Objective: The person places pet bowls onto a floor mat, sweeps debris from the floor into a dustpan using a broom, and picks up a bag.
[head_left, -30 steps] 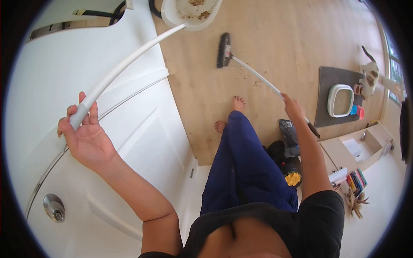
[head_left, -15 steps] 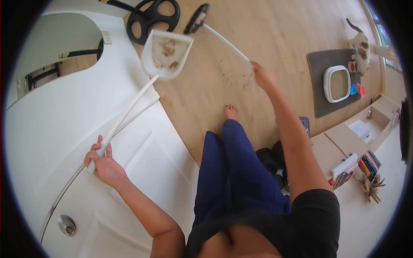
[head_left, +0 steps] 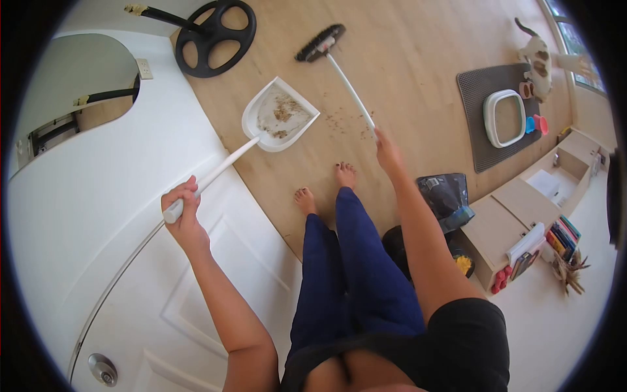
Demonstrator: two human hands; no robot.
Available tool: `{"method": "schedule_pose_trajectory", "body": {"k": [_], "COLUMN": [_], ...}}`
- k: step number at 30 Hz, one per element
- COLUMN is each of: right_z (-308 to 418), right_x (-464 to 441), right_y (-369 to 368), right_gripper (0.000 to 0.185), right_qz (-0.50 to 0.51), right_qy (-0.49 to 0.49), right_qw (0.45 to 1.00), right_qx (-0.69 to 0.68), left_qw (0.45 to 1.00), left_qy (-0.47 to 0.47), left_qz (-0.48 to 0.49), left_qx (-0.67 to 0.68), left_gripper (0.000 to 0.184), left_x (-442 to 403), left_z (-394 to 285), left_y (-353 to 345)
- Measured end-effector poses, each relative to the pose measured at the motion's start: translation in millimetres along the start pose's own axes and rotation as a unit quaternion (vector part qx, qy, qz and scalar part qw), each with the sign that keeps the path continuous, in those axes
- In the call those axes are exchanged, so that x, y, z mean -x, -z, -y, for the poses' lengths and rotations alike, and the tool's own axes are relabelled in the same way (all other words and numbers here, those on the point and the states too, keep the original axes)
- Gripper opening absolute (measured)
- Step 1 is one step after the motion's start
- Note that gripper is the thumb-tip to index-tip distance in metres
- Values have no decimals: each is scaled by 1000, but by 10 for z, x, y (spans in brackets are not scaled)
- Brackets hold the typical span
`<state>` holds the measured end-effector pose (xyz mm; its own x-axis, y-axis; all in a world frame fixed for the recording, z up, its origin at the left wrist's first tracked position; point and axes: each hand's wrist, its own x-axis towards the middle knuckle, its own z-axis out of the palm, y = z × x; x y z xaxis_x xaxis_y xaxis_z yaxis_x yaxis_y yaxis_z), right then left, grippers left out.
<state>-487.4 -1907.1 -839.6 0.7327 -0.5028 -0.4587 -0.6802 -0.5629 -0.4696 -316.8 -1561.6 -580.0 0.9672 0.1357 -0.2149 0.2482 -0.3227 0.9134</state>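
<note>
My left hand (head_left: 185, 212) is wrapped round the grey grip of a white long-handled dustpan (head_left: 253, 117). Brown crumbly debris (head_left: 285, 108) lies in its pan, whose open edge faces right. In my right hand (head_left: 388, 151) is the white handle of a broom (head_left: 350, 86), closed fingers around it. The broom's dark bristled head lies beyond the dustpan, up and to its right, apart from it. Loose brown bits (head_left: 339, 122) are scattered on the wooden floor between the pan and the broom handle.
A black wheel-shaped base (head_left: 215, 38) stands at upper left, near a white door (head_left: 215, 274). On the right, a cat (head_left: 540, 65) is beside a grey mat (head_left: 480, 104) with a litter tray (head_left: 490, 124). A black bag (head_left: 446, 196) and low wooden cabinets (head_left: 499, 225) are nearer me.
The dustpan has moved right and closer to me, turning its open edge rightward. My left hand has risen with its handle. The broom head has shifted slightly right; both feet now show.
</note>
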Motion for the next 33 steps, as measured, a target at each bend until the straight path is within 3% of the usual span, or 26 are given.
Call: {"method": "schedule_pose_trajectory", "body": {"k": [3,5,12,20,23,24,26,29,33], "right_z": [-6,346,126,167,30,-21,-336,-289,-258], "right_x": [510,626,-506,-1469,-1069,-770,-127,677,700], "right_y": [426,867,1204,1381,1117,979,683,964,1322], "right_gripper": [40,39,39,29,31,34,46,53,52], "right_qz": [51,110,-49,-82,-22,-50,-8,52,53], "right_qy": [-50,-195,-63,-131,-171,-153,-77,-110,-141], "right_qw": [997,971,993,979,984,985,987,990,987], "right_qx": [15,81,82,134,36,57,140,67,55], "left_qw": [999,998,996,995,995,995,990,994,993], "left_qy": [-13,-22,-26,13,33,31,46,25,37], "left_qz": [42,58,79,89,79,82,108,95,95], "left_qx": [1,2,-20,-37,-56,-51,-75,-43,-55], "left_gripper": [9,10,11,10,11,11,12,12,12], "left_x": [-78,-156,-260,-439,-433,-439,-465,-425,-422], "left_z": [6,-23,-99,-157,-234,-226,-180,-165,-193], "left_y": [-55,-80,-310,-448,-497,-498,-442,-462,-497]}}
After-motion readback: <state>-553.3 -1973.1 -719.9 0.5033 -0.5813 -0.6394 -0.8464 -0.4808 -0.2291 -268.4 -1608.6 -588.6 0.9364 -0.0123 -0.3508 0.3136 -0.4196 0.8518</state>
